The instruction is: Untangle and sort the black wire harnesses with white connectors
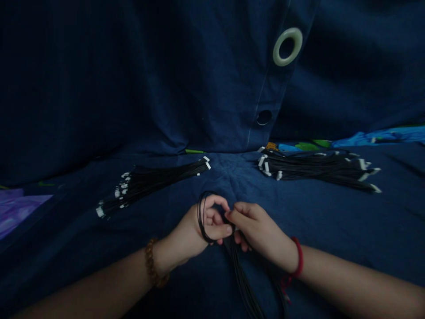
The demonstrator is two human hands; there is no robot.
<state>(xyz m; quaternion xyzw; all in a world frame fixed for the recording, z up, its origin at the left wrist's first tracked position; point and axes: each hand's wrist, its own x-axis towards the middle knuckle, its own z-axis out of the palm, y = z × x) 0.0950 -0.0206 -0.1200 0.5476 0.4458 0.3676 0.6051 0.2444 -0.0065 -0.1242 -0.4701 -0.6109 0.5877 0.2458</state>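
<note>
Left hand (210, 221) curled, thumb and fingers gripping cords (241, 274), one loop round it, right hand (260, 230) pinching them alongside, strands hanging below both, white-tipped bundle (159, 179) beyond left, second bundle (312, 167) beyond right.

Dimly lit. Dark blue curtain (199, 88) hung behind, set with a pale ring (276, 51); blue cloth (338, 221) spread below.

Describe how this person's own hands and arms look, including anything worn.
No gloves or sleeves show. Above the left hand, the wrist wears a brown beaded bracelet; above the right hand, a red band with dangling ends.
</note>
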